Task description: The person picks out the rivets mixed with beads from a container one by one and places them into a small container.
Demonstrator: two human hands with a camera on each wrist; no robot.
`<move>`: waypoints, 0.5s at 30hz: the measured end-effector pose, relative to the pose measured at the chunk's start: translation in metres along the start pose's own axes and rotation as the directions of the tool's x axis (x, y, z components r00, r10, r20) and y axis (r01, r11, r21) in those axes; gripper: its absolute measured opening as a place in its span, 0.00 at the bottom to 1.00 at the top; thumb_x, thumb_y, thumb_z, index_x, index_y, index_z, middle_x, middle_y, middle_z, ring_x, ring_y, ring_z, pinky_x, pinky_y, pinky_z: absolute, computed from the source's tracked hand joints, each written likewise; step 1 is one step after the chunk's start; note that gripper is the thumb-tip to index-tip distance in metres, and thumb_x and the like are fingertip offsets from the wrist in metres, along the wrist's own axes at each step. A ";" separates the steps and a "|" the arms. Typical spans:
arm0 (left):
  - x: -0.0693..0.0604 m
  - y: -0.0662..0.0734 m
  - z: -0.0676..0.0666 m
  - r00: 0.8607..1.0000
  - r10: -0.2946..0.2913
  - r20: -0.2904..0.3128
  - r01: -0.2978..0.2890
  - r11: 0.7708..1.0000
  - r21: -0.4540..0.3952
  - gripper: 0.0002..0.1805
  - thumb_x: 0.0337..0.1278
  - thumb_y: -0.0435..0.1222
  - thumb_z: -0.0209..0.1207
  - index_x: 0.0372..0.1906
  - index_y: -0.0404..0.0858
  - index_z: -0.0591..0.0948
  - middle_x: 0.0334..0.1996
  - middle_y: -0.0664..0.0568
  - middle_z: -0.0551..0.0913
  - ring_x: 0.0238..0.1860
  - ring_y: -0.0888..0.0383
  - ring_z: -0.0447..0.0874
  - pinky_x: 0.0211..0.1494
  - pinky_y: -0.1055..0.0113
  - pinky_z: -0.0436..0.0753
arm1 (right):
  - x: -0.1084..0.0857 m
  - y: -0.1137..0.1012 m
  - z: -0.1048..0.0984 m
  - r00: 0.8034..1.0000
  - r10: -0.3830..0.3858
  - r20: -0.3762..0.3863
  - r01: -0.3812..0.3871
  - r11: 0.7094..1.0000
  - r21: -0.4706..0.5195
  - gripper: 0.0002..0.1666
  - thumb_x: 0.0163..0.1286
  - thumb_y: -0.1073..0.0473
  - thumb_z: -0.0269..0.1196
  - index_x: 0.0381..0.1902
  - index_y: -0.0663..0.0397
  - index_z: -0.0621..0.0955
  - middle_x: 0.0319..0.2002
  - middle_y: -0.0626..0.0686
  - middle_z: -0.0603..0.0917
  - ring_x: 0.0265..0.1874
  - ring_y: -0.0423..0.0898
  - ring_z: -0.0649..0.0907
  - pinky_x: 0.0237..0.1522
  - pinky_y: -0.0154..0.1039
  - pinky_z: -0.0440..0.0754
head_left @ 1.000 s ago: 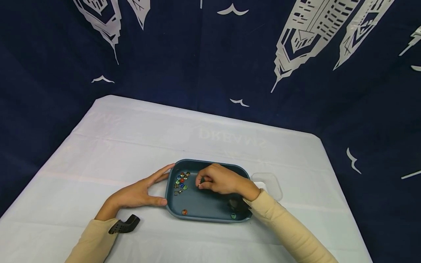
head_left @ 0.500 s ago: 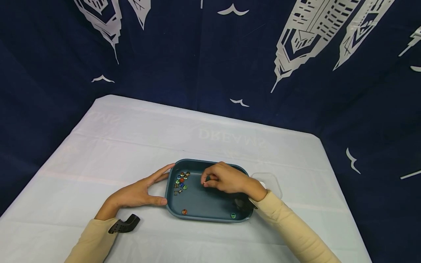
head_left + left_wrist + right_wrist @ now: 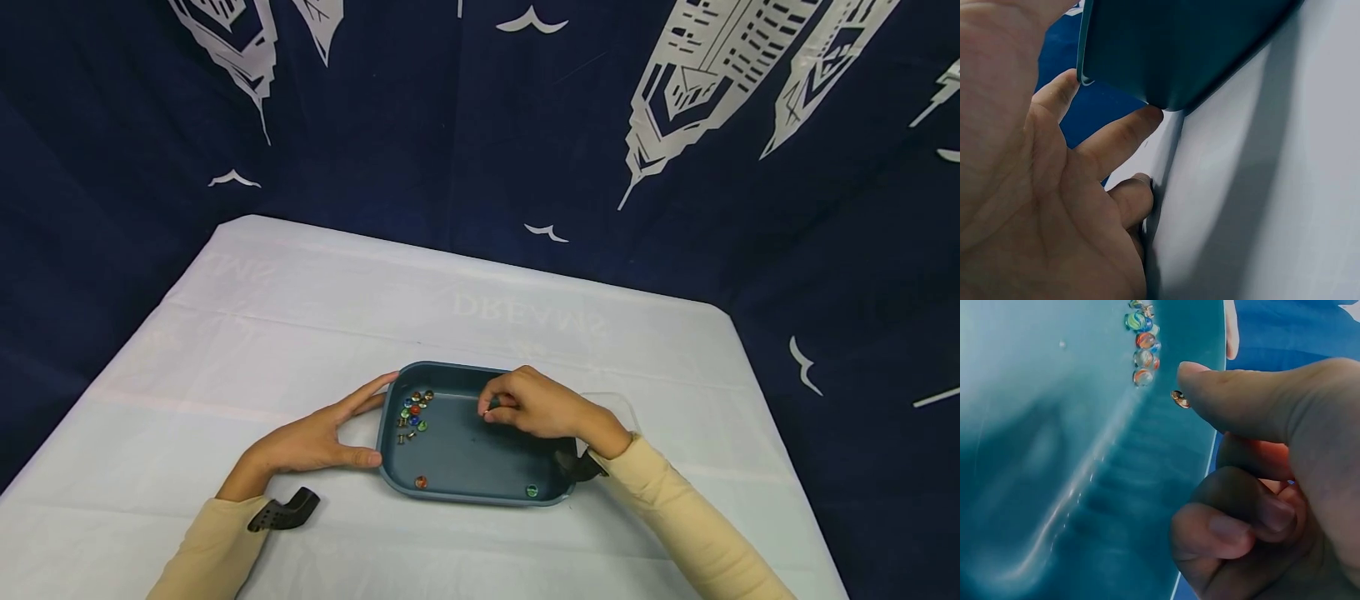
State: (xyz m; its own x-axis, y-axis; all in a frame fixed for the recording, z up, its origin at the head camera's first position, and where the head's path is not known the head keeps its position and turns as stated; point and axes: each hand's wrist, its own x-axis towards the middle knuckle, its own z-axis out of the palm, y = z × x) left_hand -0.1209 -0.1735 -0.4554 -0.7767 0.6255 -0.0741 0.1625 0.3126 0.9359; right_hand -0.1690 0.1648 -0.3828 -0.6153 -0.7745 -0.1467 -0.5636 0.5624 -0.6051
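Observation:
A blue-green tray (image 3: pixel 465 467) stands on the white-covered table. My left hand (image 3: pixel 315 437) touches its left end, fingers and thumb spread and mostly straight; the left wrist view shows fingertips against the tray's corner. Over the tray's right half, my right hand (image 3: pixel 540 404) pinches a small shiny copper-coloured metal piece (image 3: pixel 1179 399) between thumb and index finger, mostly hidden by them. Several glass marbles (image 3: pixel 415 410) cluster at the tray's left, beside small spool-shaped metal pieces (image 3: pixel 401 438). An orange marble (image 3: pixel 422 482) and a green marble (image 3: pixel 532 491) lie apart near the front wall.
Partly behind my right wrist is a clear plastic container or lid (image 3: pixel 615 403), to the right of the tray. A dark blue printed cloth (image 3: pixel 450 150) hangs beyond the table. Black wrist straps (image 3: pixel 285 511) sit at the sleeves.
My right hand has moved rightward across the tray, still pinching the small metal piece. It now covers more of the clear plastic item. My left hand and the marbles have stayed put.

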 end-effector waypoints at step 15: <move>-0.001 0.001 -0.001 1.000 -0.006 0.007 0.006 1.000 0.005 0.57 0.54 0.43 0.73 0.80 0.64 0.46 0.77 0.45 0.61 0.79 0.39 0.49 0.71 0.24 0.47 | -0.023 0.006 -0.013 0.999 0.035 -0.040 -0.034 0.999 0.021 0.06 0.71 0.62 0.65 0.43 0.57 0.86 0.14 0.38 0.62 0.15 0.31 0.63 0.28 0.30 0.73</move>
State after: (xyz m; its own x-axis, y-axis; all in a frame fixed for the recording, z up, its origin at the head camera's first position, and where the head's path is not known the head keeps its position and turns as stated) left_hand -0.1207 -0.1741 -0.4541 -0.7731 0.6289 -0.0822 0.1610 0.3200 0.9336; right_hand -0.1649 0.1894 -0.3730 -0.6561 -0.7422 -0.1367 -0.5306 0.5824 -0.6158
